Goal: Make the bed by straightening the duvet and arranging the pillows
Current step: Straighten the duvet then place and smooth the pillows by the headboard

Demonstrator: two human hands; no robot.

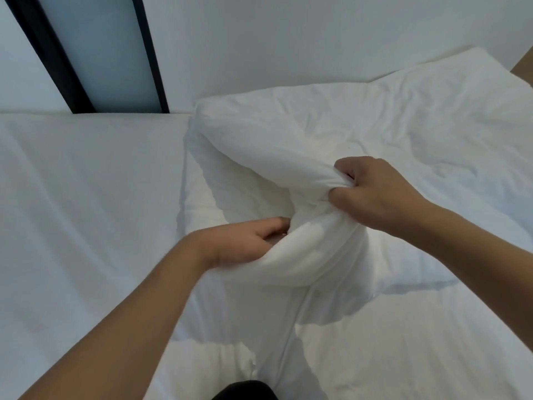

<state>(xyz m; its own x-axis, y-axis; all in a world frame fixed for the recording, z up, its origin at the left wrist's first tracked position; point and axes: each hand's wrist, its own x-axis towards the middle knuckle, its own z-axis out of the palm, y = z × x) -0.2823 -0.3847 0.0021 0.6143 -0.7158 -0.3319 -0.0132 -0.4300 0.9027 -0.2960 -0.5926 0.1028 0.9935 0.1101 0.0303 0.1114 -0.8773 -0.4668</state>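
A white duvet point(360, 125) lies bunched and creased over the right half of the bed, folded back on itself. My right hand point(372, 192) grips a gathered fold of it from the right, fingers curled into the cloth. Lower and to the left, my left hand point(248, 243) holds the underside of the same rolled fold, its fingertips hidden in the fabric. More duvet point(403, 342) spreads toward me at the bottom right. No pillow is clearly told apart from the bedding.
The bare white sheet point(86, 212) covers the left half of the mattress. A white wall point(288, 39) runs behind the bed, with a dark-framed frosted panel point(101, 53) at the upper left. A brown surface point(523, 69) shows at the far right.
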